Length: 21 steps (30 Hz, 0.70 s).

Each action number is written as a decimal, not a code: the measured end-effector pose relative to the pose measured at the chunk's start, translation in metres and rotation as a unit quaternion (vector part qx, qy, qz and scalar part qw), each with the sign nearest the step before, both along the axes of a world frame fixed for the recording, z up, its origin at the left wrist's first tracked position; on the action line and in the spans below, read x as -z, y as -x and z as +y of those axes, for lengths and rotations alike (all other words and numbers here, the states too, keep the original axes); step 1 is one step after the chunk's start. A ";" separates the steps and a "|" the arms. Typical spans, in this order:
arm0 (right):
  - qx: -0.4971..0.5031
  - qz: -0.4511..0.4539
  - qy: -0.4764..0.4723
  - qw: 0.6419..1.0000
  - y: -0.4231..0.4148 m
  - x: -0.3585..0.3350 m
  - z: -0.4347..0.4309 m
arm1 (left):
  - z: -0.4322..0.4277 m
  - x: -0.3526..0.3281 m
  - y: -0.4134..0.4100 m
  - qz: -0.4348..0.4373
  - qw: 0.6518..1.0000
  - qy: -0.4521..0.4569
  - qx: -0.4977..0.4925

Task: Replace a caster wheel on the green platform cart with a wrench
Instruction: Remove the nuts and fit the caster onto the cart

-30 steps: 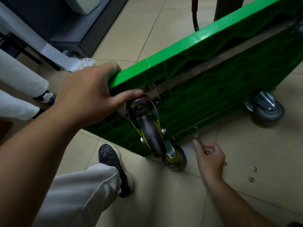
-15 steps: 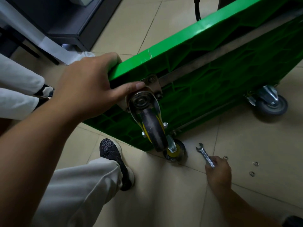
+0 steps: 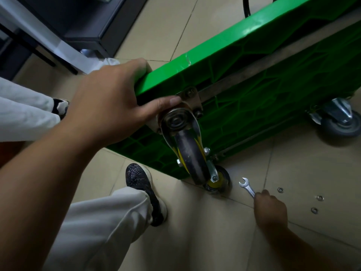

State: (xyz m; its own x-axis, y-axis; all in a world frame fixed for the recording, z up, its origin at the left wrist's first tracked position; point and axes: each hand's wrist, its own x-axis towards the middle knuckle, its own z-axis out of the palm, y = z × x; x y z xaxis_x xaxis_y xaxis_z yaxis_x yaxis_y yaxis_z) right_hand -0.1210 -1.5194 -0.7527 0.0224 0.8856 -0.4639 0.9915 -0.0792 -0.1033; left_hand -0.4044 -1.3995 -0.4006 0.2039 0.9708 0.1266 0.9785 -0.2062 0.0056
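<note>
The green platform cart (image 3: 254,61) stands tipped on its side, ribbed underside facing me. My left hand (image 3: 109,106) grips its upper corner, thumb pressed by the mounting plate of a caster wheel (image 3: 187,145) with a dark tyre and yellow hub. A second yellow-hubbed caster (image 3: 218,179) touches the floor below it. A grey caster (image 3: 340,122) sits at the cart's far right. Low on the floor, my right hand (image 3: 270,210) holds a small silver wrench (image 3: 247,187), its open jaw pointing up-left.
Three small nuts or washers (image 3: 280,190) lie on the beige tiles right of my right hand. My dark shoe (image 3: 144,190) and light trouser leg are below the cart corner. Another person's legs and shoe (image 3: 60,106) are at left, beside dark furniture (image 3: 93,26).
My right hand, holding the wrench, has drawn away from the cart's lower edge down to the floor. My left hand has stayed on the cart corner.
</note>
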 end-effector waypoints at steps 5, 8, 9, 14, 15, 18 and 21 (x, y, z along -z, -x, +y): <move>0.010 -0.019 0.035 0.999 0.010 -0.016 0.024 | 0.000 -0.001 -0.001 -0.008 1.000 -0.002 0.005; 0.227 0.216 0.042 0.949 0.024 -0.048 0.065 | -0.002 -0.002 -0.003 -0.016 1.000 -0.009 0.002; 0.290 0.335 0.023 0.896 0.032 -0.068 0.081 | -0.003 -0.002 -0.003 -0.016 1.000 -0.009 0.002; 0.297 0.597 -0.064 0.743 0.072 -0.188 0.121 | -0.007 -0.005 -0.007 -0.010 1.000 -0.011 -0.001; 0.279 0.611 -0.078 0.737 0.077 -0.205 0.120 | -0.007 -0.006 -0.008 -0.013 1.000 -0.009 -0.002; 0.264 0.635 -0.100 0.719 0.086 -0.230 0.111 | -0.008 -0.006 -0.009 -0.019 1.000 -0.010 -0.004; 0.248 0.645 -0.101 0.716 0.092 -0.236 0.106 | -0.006 -0.005 -0.007 -0.026 1.000 -0.006 -0.001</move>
State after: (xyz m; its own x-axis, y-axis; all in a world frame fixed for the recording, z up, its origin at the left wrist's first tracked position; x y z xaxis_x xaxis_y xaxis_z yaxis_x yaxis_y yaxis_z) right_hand -0.2133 -1.4133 -0.5162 0.0256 0.9689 -0.2461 -0.0836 -0.2432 -0.9664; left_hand -0.3970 -1.4055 -0.3957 0.1950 0.9696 0.1479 0.9774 -0.2046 0.0533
